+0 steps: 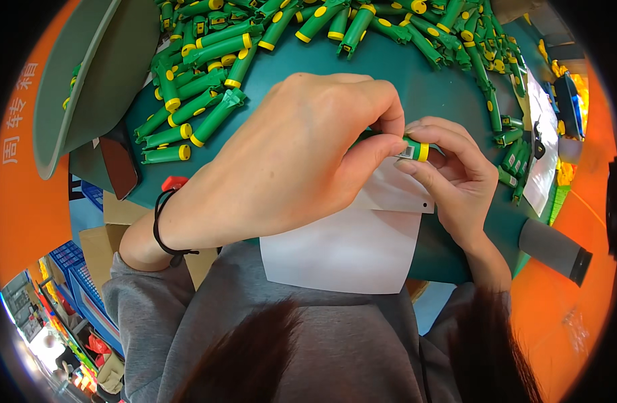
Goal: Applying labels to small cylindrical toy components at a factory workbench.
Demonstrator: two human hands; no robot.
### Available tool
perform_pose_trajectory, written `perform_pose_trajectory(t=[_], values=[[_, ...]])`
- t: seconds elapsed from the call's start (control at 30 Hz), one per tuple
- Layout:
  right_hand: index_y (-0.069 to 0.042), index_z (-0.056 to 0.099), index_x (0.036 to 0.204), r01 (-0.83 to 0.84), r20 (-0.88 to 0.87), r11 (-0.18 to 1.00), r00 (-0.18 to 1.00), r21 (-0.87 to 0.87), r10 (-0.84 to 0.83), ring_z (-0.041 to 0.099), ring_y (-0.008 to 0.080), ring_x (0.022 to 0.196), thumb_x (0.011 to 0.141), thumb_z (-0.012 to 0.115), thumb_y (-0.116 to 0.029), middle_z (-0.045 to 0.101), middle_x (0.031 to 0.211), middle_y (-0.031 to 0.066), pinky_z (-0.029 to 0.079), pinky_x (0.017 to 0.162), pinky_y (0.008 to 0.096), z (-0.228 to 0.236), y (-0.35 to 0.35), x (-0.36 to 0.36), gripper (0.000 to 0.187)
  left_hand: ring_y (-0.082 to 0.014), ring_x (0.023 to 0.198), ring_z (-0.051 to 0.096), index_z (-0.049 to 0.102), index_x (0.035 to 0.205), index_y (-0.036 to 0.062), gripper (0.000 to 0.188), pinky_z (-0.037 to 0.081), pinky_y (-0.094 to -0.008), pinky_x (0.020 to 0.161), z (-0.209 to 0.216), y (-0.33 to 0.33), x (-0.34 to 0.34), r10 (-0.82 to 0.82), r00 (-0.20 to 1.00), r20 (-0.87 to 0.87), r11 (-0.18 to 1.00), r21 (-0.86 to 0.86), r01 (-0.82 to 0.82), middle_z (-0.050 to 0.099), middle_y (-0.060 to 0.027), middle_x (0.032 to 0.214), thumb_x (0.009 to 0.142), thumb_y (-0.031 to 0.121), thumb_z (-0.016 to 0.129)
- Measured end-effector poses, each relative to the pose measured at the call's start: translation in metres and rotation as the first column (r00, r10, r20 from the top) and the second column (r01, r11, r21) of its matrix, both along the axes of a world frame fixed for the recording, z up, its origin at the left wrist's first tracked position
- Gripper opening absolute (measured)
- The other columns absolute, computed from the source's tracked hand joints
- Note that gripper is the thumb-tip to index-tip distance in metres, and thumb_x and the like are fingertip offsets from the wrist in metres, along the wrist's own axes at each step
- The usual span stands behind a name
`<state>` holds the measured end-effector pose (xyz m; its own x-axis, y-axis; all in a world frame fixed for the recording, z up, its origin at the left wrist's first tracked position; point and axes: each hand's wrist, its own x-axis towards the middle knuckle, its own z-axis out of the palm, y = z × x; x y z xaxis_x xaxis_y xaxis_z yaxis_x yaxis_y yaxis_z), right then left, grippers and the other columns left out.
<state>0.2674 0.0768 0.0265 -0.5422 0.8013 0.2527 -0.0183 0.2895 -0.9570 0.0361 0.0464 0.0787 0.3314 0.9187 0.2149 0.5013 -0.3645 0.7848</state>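
right hand (459, 164) holds tube (414, 150), left hand (308, 144) seemingly too

The middle of the room was taken up by a dark green tabletop (416, 87), flanked on the left by an orange surface (13, 221) marked with white characters and on the right by a plain orange expanse (543, 329), though whether wall or floor was shown could not be told. At the lower left, blue crates (87, 290) were set beside brown cardboard (97, 247), and a cluttered, many-coloured area beyond them was lit by a white glare (46, 339), its source blurred.
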Motion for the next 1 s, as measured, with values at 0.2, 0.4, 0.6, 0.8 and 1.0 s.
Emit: perform_pose_trajectory(t=[0.2, 0.4, 0.6, 0.8, 1.0], values=[[0.006, 0.066, 0.117, -0.022, 0.006, 0.999, 1.0, 0.034, 0.021, 0.061, 0.0236, 0.116, 0.08, 0.074, 0.014, 0.059, 0.125, 0.0161, 0.057, 0.098, 0.0365, 0.001, 0.001, 0.001, 0.039, -0.0221, 0.077, 0.065, 0.066, 0.093, 0.0003, 0.011, 0.05, -0.0295, 0.069, 0.002, 0.001, 0.001, -0.006, 0.999, -0.037, 1.0, 0.001, 0.006, 0.068, -0.008, 0.085, 0.086, 0.003, 0.073], [0.006, 0.066, 0.117, -0.032, 0.015, 0.999, 0.999, 0.024, 0.031, 0.062, 0.0238, 0.116, 0.08, 0.075, 0.014, 0.06, 0.125, 0.0161, 0.057, 0.099, 0.0372, 0.0, 0.001, 0.001, 0.039, -0.0218, 0.076, 0.066, 0.065, 0.093, -0.001, 0.01, 0.051, -0.0297, 0.07, 0.004, 0.002, 0.0, -0.018, 0.997, -0.072, 0.999, -0.033, 0.016, 0.067, -0.0085, 0.084, 0.087, 0.003, 0.072], [0.006, 0.066, 0.117, -0.015, 0.018, 1.0, 1.0, -0.002, 0.015, 0.062, 0.0236, 0.116, 0.079, 0.075, 0.014, 0.06, 0.125, 0.0164, 0.056, 0.099, 0.037, 0.001, 0.0, 0.001, 0.04, -0.022, 0.078, 0.067, 0.065, 0.091, -0.0018, 0.009, 0.054, -0.0303, 0.074, 0.004, 0.002, 0.0, -0.023, 0.998, -0.061, 0.999, -0.038, 0.021, 0.068, -0.0091, 0.083, 0.087, 0.002, 0.071], [0.006, 0.067, 0.117, 0.006, 0.031, 0.999, 0.999, -0.036, -0.005, 0.062, 0.0234, 0.115, 0.08, 0.076, 0.013, 0.06, 0.125, 0.0164, 0.057, 0.098, 0.0361, 0.004, -0.001, 0.0, 0.039, -0.0205, 0.078, 0.068, 0.065, 0.089, -0.0017, 0.009, 0.054, -0.0301, 0.074, 0.001, 0.003, 0.0, -0.011, 0.999, -0.048, 0.998, -0.065, 0.008, 0.068, -0.0091, 0.083, 0.086, 0.002, 0.072], [0.005, 0.068, 0.119, 0.01, 0.001, 0.999, 1.0, -0.05, -0.01, 0.064, 0.0231, 0.113, 0.083, 0.072, 0.013, 0.062, 0.125, 0.0169, 0.058, 0.097, 0.0353, 0.004, -0.004, 0.004, 0.037, -0.0133, 0.08, 0.067, 0.064, 0.097, -0.0011, 0.011, 0.054, -0.0274, 0.077, -0.016, 0.002, 0.003, 0.033, 0.969, 0.246, 0.973, -0.231, 0.025, 0.069, -0.0055, 0.086, 0.094, 0.008, 0.069]])
